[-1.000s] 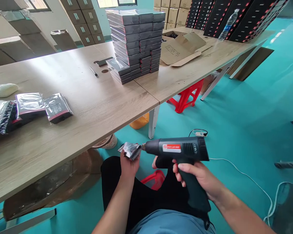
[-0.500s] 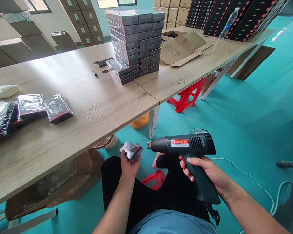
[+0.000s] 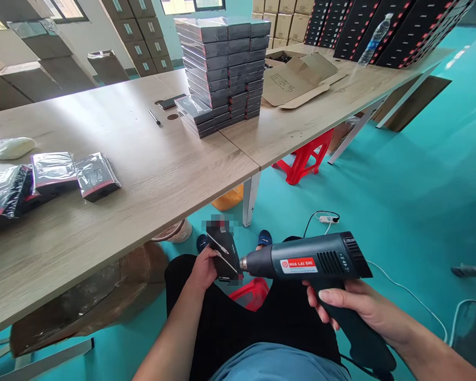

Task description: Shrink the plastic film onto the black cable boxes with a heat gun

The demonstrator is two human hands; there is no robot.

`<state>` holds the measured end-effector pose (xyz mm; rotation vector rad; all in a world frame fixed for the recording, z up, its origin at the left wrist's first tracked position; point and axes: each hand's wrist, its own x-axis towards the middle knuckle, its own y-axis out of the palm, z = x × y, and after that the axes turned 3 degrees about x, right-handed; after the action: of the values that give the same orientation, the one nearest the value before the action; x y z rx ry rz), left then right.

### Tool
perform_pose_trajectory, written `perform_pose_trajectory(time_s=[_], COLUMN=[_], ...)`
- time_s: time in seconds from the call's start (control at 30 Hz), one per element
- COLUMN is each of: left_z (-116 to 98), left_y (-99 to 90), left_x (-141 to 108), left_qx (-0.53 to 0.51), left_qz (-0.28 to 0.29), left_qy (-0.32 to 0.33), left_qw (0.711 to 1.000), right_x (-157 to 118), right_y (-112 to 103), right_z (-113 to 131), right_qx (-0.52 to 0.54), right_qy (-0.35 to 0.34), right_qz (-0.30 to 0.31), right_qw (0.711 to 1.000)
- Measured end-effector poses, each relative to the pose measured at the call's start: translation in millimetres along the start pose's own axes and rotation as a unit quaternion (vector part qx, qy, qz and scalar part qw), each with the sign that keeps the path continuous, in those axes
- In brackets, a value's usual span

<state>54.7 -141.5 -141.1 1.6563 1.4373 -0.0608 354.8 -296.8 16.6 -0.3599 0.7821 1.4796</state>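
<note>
Grip of the right hand [image 3: 351,296] clamps the heat gun [image 3: 321,257], nozzle close beside the black box [image 3: 222,248] pinched in the left hand [image 3: 203,269], seemingly mid-work; on the table [image 3: 143,182], smoothly wrapped boxes [image 3: 222,66] stand stacked, while baggier packs [image 3: 55,170] look left to do.

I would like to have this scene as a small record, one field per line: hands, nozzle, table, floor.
Left hand: holds dark box
Right hand: grips heat gun by its handle
Nozzle: points towards dark box's edge; contact unclear
Table: stacked boxes, plastic-wrapped boxes, flattened cardboard
Floor: red stool, power strip
</note>
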Motion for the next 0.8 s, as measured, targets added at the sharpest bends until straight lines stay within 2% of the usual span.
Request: perform_pose_trajectory(time_s=[0.13,0.23,0.33,0.57,0.8], left_z=[0.5,2.9,4.1,5.0,5.6], left_y=[3.9,2.4,0.1,1.3,-1.1], left_x=[-0.5,0.0,0.1,-1.3,-0.9], left_qx=[0.035,0.053,0.055,0.046,0.043], left_qz=[0.039,0.04,0.032,0.032,0.027], left_qy=[0.03,0.043,0.044,0.024,0.026], left_qw=[0.998,0.997,0.997,0.998,0.998], right_x=[18.1,28.3,31.5,27.0,22.3], right_y=[9.9,13.8,14.3,13.0,14.6], right_z=[21.6,43.6,57.7,57.8,55.3], right_qx=[0.021,0.018,0.002,0.009,0.027], right_qy=[-0.058,-0.097,-0.103,-0.087,-0.08], right_qz=[-0.013,-0.015,-0.003,0.002,-0.023], right_qw=[0.998,0.995,0.995,0.996,0.996])
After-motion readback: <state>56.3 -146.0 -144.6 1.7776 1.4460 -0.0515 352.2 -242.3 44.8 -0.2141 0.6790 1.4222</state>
